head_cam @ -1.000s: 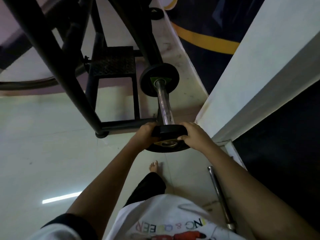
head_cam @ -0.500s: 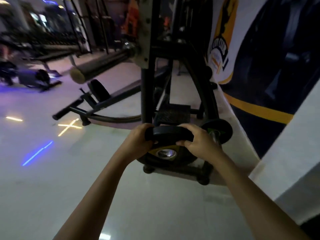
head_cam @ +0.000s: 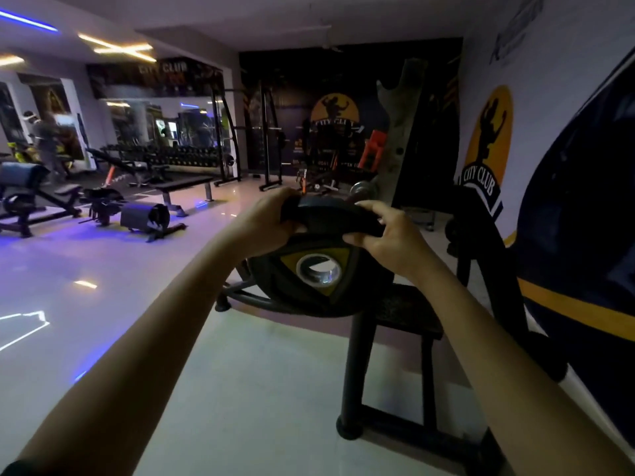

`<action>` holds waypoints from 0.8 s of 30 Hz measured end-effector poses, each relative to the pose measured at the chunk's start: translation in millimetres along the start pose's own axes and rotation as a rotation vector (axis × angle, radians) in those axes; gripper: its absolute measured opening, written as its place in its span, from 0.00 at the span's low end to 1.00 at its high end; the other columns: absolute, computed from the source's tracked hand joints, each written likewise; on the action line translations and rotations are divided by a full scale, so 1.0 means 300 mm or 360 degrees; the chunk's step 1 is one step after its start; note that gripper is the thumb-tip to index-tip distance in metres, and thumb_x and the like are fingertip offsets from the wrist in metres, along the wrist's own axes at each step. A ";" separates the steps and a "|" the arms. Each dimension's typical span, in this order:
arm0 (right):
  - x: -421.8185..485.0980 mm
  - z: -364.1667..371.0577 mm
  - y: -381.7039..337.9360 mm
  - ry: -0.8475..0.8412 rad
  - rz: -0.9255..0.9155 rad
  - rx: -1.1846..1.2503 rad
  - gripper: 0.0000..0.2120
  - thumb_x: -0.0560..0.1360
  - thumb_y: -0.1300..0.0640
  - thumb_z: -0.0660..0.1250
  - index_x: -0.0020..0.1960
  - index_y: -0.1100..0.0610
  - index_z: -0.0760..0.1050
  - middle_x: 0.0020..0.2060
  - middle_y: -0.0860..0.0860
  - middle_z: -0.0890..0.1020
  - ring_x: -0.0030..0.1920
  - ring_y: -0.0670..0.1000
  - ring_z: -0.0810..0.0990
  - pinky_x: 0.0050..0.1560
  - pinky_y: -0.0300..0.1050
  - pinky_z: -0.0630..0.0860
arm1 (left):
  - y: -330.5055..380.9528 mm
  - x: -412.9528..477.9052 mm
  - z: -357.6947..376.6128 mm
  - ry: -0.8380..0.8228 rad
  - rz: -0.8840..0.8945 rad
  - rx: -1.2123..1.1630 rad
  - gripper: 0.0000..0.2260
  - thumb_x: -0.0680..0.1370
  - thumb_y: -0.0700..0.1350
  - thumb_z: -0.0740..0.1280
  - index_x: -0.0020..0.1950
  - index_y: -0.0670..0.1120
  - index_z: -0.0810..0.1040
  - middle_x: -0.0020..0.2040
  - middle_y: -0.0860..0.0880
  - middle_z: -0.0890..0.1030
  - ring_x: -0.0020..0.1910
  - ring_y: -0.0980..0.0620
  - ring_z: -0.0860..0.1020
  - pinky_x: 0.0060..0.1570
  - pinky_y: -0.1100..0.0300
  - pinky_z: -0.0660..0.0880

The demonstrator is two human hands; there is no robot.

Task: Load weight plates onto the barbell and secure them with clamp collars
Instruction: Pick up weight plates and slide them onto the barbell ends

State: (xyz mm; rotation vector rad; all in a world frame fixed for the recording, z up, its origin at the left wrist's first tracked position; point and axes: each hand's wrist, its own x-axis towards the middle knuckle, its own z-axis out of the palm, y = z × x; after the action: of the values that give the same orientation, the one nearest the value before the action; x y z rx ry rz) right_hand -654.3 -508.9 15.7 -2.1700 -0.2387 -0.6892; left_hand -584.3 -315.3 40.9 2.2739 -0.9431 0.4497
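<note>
I hold a black weight plate [head_cam: 309, 290] with a yellow triangle and a shiny centre hole out in front of me at chest height. My left hand [head_cam: 266, 219] grips its upper rim on the left. On the right of that rim my right hand [head_cam: 388, 235] grips it, fingers curled over the top edge. The plate's face tilts toward me. The barbell sleeve and the plate loaded on it are out of view. No clamp collar shows.
A black machine frame [head_cam: 357, 365] with a step plate stands just below and behind the plate. A painted wall [head_cam: 567, 166] runs along the right. Benches [head_cam: 182, 183], a dumbbell rack and a pad roller [head_cam: 144, 216] stand at the far left across the glossy floor.
My view has swung up from the floor and barbell sleeve to the gym room. Both hands kept their grip and lifted the plate off the sleeve's end, up to chest height.
</note>
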 end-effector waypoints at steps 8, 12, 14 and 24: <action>0.212 0.035 0.047 0.0178 0.0042 -0.0067 0.21 0.70 0.61 0.72 0.61 0.56 0.73 0.54 0.51 0.78 0.57 0.50 0.75 0.58 0.43 0.72 | -0.139 0.229 -0.007 -0.0167 0.0020 -0.0174 0.21 0.74 0.39 0.67 0.66 0.45 0.68 0.56 0.45 0.73 0.55 0.48 0.73 0.50 0.57 0.72; 0.312 0.033 0.136 0.0192 0.0093 -0.0086 0.20 0.72 0.62 0.70 0.62 0.56 0.72 0.52 0.50 0.76 0.55 0.49 0.74 0.55 0.41 0.70 | -0.197 0.364 0.071 -0.0108 0.0095 -0.0136 0.22 0.74 0.39 0.67 0.67 0.43 0.67 0.61 0.43 0.72 0.59 0.47 0.71 0.52 0.60 0.66; 0.372 0.030 0.208 0.0240 0.0125 -0.0118 0.20 0.72 0.61 0.69 0.63 0.56 0.71 0.56 0.53 0.76 0.57 0.50 0.73 0.56 0.42 0.70 | -0.221 0.443 0.123 -0.0106 0.0129 -0.0148 0.22 0.74 0.38 0.67 0.67 0.43 0.67 0.62 0.43 0.72 0.61 0.45 0.70 0.54 0.59 0.66; 0.684 0.014 0.599 0.0502 0.0018 -0.0568 0.23 0.77 0.53 0.62 0.70 0.54 0.63 0.66 0.54 0.69 0.68 0.54 0.65 0.67 0.47 0.63 | -0.385 0.872 0.397 -0.0001 0.0297 -0.0071 0.20 0.76 0.40 0.63 0.68 0.42 0.65 0.63 0.42 0.70 0.62 0.44 0.68 0.60 0.54 0.64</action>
State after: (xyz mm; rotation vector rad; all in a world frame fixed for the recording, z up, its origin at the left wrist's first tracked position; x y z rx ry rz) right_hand -411.7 -633.5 8.0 -2.3485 0.0694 -1.1231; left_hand -312.9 -464.6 39.6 2.1555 -1.1597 0.5030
